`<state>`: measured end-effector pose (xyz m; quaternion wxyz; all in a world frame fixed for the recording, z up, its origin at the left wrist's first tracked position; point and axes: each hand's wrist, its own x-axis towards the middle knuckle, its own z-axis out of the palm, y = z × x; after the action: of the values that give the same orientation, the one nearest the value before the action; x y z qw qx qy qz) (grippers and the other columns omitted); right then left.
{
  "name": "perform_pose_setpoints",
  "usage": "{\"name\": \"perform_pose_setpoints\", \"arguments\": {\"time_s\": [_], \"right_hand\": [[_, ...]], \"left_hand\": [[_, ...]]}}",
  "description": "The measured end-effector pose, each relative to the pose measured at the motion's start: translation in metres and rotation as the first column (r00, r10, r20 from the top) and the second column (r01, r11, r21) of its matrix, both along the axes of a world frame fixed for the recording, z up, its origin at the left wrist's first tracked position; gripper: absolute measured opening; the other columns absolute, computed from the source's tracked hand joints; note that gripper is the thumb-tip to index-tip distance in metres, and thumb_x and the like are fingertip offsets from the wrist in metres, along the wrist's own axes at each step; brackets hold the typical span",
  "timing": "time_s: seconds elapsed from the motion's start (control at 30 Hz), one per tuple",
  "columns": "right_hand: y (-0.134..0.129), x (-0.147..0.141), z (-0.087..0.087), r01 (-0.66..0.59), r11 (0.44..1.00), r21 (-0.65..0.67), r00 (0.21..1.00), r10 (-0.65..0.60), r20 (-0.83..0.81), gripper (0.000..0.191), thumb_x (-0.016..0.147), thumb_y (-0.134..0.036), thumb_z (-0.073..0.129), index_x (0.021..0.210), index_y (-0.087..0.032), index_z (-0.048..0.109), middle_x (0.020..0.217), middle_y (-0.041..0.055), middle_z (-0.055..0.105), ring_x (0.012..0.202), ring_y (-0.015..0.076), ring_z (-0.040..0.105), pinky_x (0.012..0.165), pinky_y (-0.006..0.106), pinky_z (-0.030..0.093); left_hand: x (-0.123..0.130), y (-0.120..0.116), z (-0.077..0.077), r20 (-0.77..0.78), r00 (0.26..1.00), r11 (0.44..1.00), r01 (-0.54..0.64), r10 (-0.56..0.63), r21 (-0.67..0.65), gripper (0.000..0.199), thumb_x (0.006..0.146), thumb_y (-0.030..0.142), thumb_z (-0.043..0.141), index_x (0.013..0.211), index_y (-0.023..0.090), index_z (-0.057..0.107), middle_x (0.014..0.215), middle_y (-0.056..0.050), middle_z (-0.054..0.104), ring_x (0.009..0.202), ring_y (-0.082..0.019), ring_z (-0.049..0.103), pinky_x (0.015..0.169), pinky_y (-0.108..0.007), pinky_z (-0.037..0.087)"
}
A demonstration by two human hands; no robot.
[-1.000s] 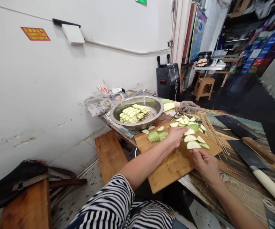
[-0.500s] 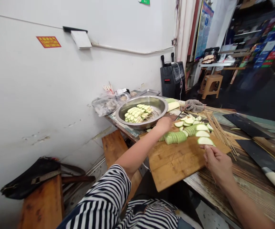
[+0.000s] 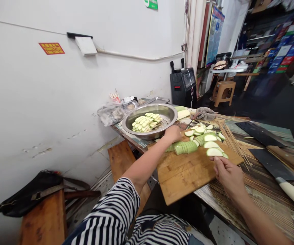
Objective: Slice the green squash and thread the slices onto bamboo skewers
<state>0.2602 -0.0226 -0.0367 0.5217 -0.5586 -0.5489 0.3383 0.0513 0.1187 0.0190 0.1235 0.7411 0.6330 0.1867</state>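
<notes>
My right hand [image 3: 228, 172] is closed in a pinch at the near edge of a pale zucchini slice [image 3: 214, 152]. More slices lie in a row beyond it; any stick through them is hidden. Curled beside the steel bowl, my left hand [image 3: 173, 133] shows only its back, and what its fingers hold is hidden. Both hands are over the wooden cutting board [image 3: 185, 177] or its far edge. On the board are a fanned row of cut zucchini [image 3: 185, 147] and loose half-round slices [image 3: 200, 129]. Skewered zucchini [image 3: 147, 121] lies inside the steel bowl [image 3: 130, 131].
Bamboo skewers [image 3: 232, 139] lie right of the board. Two cleavers, one with a dark blade [image 3: 260, 133] and one with a pale handle [image 3: 293, 195], rest farther right. A grey cloth [image 3: 204, 114], a peeled zucchini [image 3: 183, 114] and plastic bags [image 3: 112, 114] sit toward the back.
The whole view has shifted slightly. My right hand stays pinched at the slice, which has tilted and moved a little left. My left hand remains beside the bowl.
</notes>
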Motion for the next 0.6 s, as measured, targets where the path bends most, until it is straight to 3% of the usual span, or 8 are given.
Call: {"name": "perform_pose_setpoints", "arguments": {"time_s": [0.07, 0.1, 0.13, 0.2, 0.23, 0.3, 0.43, 0.6], "right_hand": [[-0.001, 0.0, 0.0, -0.04, 0.997, -0.061, 0.999, 0.038, -0.033, 0.043, 0.082, -0.051, 0.05, 0.095, -0.013, 0.064, 0.046, -0.0057, 0.041, 0.038, 0.0088, 0.034, 0.036, 0.022, 0.026], [-0.002, 0.0, 0.001, -0.058, 0.995, -0.079, 0.998, 0.057, -0.025, 0.043, 0.082, -0.051, 0.05, 0.094, -0.013, 0.064, 0.045, -0.0058, 0.04, 0.039, 0.0092, 0.034, 0.037, 0.022, 0.026], [-0.003, 0.0, 0.001, -0.069, 0.994, -0.081, 0.998, 0.07, 0.006, 0.042, 0.082, -0.051, 0.05, 0.093, -0.013, 0.065, 0.046, -0.0054, 0.041, 0.04, 0.0096, 0.035, 0.038, 0.022, 0.027], [-0.005, -0.001, 0.002, -0.079, 0.995, -0.059, 0.992, 0.084, 0.096, 0.04, 0.081, -0.05, 0.05, 0.09, -0.014, 0.066, 0.049, -0.0031, 0.047, 0.043, 0.0109, 0.04, 0.04, 0.023, 0.03], [-0.006, -0.001, 0.003, -0.078, 0.996, -0.042, 0.987, 0.084, 0.141, 0.04, 0.08, -0.049, 0.05, 0.088, -0.014, 0.066, 0.052, -0.0015, 0.051, 0.045, 0.0118, 0.043, 0.043, 0.023, 0.033], [-0.009, -0.003, 0.005, -0.078, 0.997, -0.007, 0.975, 0.078, 0.208, 0.039, 0.079, -0.048, 0.051, 0.085, -0.014, 0.067, 0.059, 0.0016, 0.058, 0.051, 0.0137, 0.049, 0.047, 0.024, 0.037], [-0.011, -0.006, 0.007, -0.118, 0.992, 0.033, 0.951, 0.103, 0.292, 0.038, 0.08, -0.046, 0.049, 0.08, -0.014, 0.068, 0.065, 0.004, 0.064, 0.057, 0.016, 0.054, 0.053, 0.024, 0.041], [-0.014, -0.006, 0.008, -0.111, 0.993, 0.033, 0.948, 0.096, 0.305, 0.039, 0.08, -0.046, 0.048, 0.081, -0.013, 0.068, 0.062, 0.003, 0.063, 0.054, 0.0153, 0.054, 0.051, 0.024, 0.04]], "left_hand": [[0.003, 0.001, -0.002, 0.138, 0.99, 1.0, 0.03, -0.031, 0.008, 0.013, 0.071, 0.025, 0.065, 0.068, 0.012, 0.068, 0.07, -0.009, 0.064, 0.075, -0.021, 0.06, 0.072, -0.027, 0.044], [0.005, 0.001, -0.003, 0.28, 0.959, 0.999, 0.045, -0.04, -0.012, 0.012, 0.073, 0.023, 0.063, 0.072, 0.013, 0.069, 0.066, -0.006, 0.063, 0.069, -0.017, 0.059, 0.068, -0.024, 0.043], [0.007, 0.001, -0.004, 0.478, 0.878, 0.997, 0.057, -0.022, -0.058, 0.012, 0.076, 0.022, 0.06, 0.075, 0.013, 0.068, 0.063, -0.003, 0.062, 0.062, -0.013, 0.055, 0.062, -0.022, 0.042], [0.013, 0.002, -0.003, 0.818, 0.565, 0.974, 0.109, 0.104, -0.2, 0.012, 0.08, 0.018, 0.055, 0.078, 0.012, 0.065, 0.061, -0.001, 0.059, 0.05, -0.007, 0.047, 0.05, -0.018, 0.036], [0.015, 0.002, -0.002, 0.887, 0.424, 0.953, 0.145, 0.183, -0.266, 0.012, 0.082, 0.016, 0.052, 0.078, 0.011, 0.062, 0.061, -0.002, 0.059, 0.046, -0.005, 0.043, 0.045, -0.016, 0.032], [0.019, 0.002, 0.001, 0.921, 0.248, 0.902, 0.239, 0.3, -0.359, 0.013, 0.085, 0.014, 0.047, 0.077, 0.01, 0.057, 0.067, -0.005, 0.061, 0.042, -0.003, 0.039, 0.04, -0.015, 0.026], [0.021, 0.003, 0.007, 0.874, 0.067, 0.793, 0.391, 0.481, -0.467, 0.011, 0.089, 0.015, 0.044, 0.082, 0.011, 0.052, 0.081, -0.011, 0.066, 0.042, -0.003, 0.044, 0.035, -0.013, 0.027], [0.021, 0.002, 0.01, 0.857, 0.047, 0.78, 0.392, 0.513, -0.488, 0.01, 0.088, 0.013, 0.047, 0.088, 0.008, 0.056, 0.082, -0.014, 0.066, 0.071, -0.015, 0.065, 0.052, -0.018, 0.05]]}}
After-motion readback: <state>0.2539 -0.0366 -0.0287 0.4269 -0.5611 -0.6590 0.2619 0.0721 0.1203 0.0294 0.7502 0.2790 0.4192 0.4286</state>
